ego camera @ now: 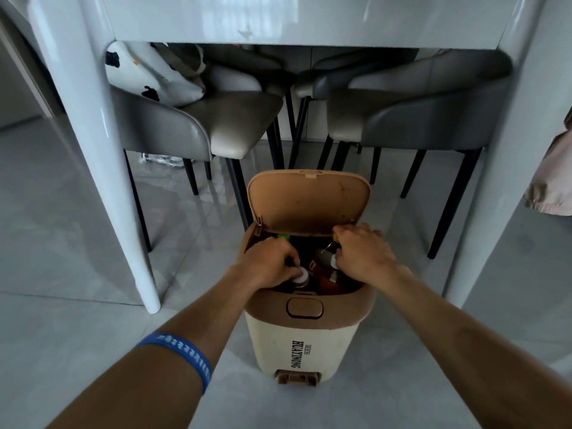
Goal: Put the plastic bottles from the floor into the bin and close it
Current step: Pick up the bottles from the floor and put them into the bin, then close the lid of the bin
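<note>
A cream bin (305,348) with a tan rim stands on the floor in front of me, its tan lid (309,201) tipped up and open. Inside it lie several plastic bottles. My left hand (267,263) reaches into the left side and grips the neck of a dark bottle with a white cap (301,277). My right hand (365,253) is over the right side, fingers curled on a brownish bottle (329,274). A green cap (283,237) shows at the back of the bin.
A glossy white table (303,20) stands over the bin, with legs at left (102,156) and right (507,150). Grey chairs (216,125) with black legs are tucked under it. A foot pedal (296,376) sticks out at the bin's base. Pale tile floor surrounds everything.
</note>
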